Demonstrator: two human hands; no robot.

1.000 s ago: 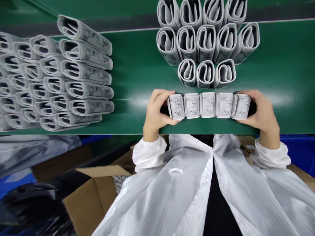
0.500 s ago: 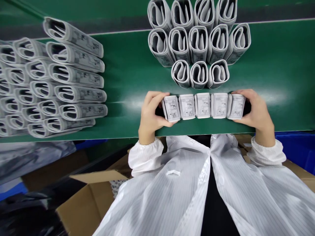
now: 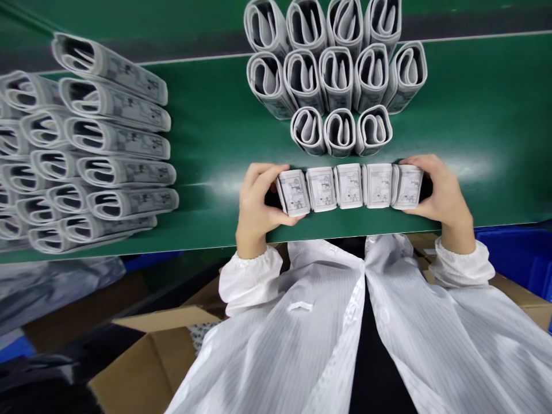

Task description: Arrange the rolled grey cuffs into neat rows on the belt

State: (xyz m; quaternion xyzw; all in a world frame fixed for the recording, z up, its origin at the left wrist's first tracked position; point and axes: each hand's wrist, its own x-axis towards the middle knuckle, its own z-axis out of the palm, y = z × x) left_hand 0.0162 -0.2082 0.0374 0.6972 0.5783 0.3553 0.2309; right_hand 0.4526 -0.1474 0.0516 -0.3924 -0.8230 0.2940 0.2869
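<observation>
A row of several folded, printed paper bundles [image 3: 349, 187] lies near the front edge of the green table, small line drawings facing me. My left hand [image 3: 256, 201] is closed on the leftmost bundle [image 3: 294, 192], thumb in front and fingers behind. At the other end, my right hand [image 3: 444, 190] grips the rightmost bundle [image 3: 407, 187] the same way. Between them, the middle bundles stand side by side with narrow gaps. Just behind the row, a short line of three more bundles [image 3: 340, 133] shows curled open ends.
Further back, more bundles [image 3: 336, 75] stand in two rows. A large layered stack of them [image 3: 99, 138] fills the left of the green table [image 3: 211, 115]. Below the edge are an open cardboard box [image 3: 146, 351] at left and a blue bin [image 3: 513, 253] at right.
The view has shifted slightly, so the stacks and rows appear further left. Both hands keep their hold on the ends of the row.
</observation>
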